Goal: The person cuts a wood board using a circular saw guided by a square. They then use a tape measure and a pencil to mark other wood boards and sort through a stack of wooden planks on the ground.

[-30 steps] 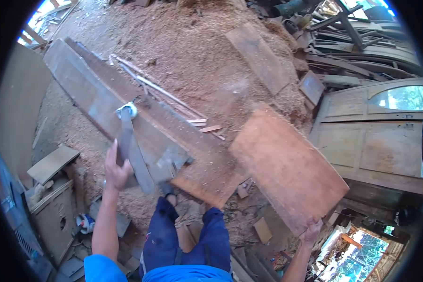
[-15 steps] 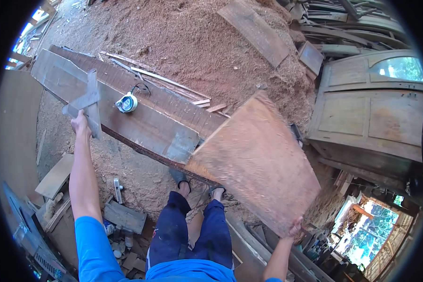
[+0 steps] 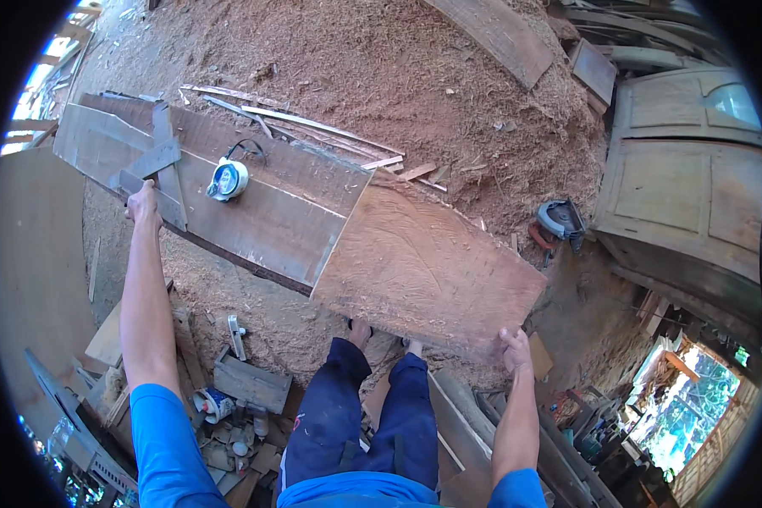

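My left hand (image 3: 142, 203) is closed on the short stock of a wooden try square (image 3: 168, 165), whose crossed wooden arms rest over the long planks (image 3: 262, 224). At the right, my right hand (image 3: 514, 349) grips the near corner of a wide reddish-brown board (image 3: 432, 262), its thumb by the edge and some fingers hidden. The board's left edge overlaps the planks; its right part reaches out beyond them. On the planks, right of the square, sits a round white and blue device (image 3: 228, 179) with a black loop.
Thin wood strips (image 3: 313, 131) lie beyond the planks on sawdust (image 3: 339, 68). A grey power saw (image 3: 559, 222) stands on the ground by a wooden door panel (image 3: 694, 186). Scrap wood (image 3: 252, 381) and a metal tool (image 3: 237, 334) lie near my legs.
The wide board has swung round and come down to lie flatter, its far corner now nearer the planks. My right hand moved up with it, uncovering the power saw. The left hand keeps the square.
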Demonstrator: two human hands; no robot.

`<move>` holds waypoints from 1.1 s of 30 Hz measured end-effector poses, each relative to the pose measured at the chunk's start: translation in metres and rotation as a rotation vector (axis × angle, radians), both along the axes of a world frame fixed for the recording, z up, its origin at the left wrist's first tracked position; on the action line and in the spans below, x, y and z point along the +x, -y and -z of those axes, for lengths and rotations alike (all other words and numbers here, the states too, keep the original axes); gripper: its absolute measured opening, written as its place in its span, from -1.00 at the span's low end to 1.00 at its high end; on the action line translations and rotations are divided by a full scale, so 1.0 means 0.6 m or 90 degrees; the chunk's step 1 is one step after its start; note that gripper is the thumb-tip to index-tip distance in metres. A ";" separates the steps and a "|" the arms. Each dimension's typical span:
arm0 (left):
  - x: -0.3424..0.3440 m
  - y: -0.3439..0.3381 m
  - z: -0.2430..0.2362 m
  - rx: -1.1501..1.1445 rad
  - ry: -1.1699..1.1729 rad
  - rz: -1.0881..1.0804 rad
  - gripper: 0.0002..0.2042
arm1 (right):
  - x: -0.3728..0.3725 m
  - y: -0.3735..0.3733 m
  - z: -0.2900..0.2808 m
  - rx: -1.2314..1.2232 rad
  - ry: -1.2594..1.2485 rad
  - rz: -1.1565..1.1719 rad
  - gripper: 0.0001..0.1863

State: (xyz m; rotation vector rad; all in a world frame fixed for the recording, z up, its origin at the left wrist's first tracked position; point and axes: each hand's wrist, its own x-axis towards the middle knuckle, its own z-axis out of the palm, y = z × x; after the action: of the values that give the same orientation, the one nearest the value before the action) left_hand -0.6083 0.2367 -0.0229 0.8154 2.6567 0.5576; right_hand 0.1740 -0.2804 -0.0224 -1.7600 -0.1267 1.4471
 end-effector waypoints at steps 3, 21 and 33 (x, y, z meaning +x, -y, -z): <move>0.085 0.022 0.024 -0.006 -0.152 0.005 -0.32 | 0.034 0.019 0.026 -0.038 0.029 0.057 -0.77; 0.464 0.183 -0.126 0.050 -0.059 0.748 -0.51 | -0.059 0.013 -0.074 -0.131 0.668 0.122 -0.52; 0.693 0.653 -0.234 -0.376 1.100 0.116 -0.58 | -0.338 -0.038 -0.242 0.205 0.063 -0.212 -0.36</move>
State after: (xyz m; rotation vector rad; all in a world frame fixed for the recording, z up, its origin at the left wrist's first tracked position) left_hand -0.1923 -0.1552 0.1178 0.1286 0.9942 0.1715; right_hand -0.0286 -0.2576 0.1225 -1.5916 -0.6953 1.4707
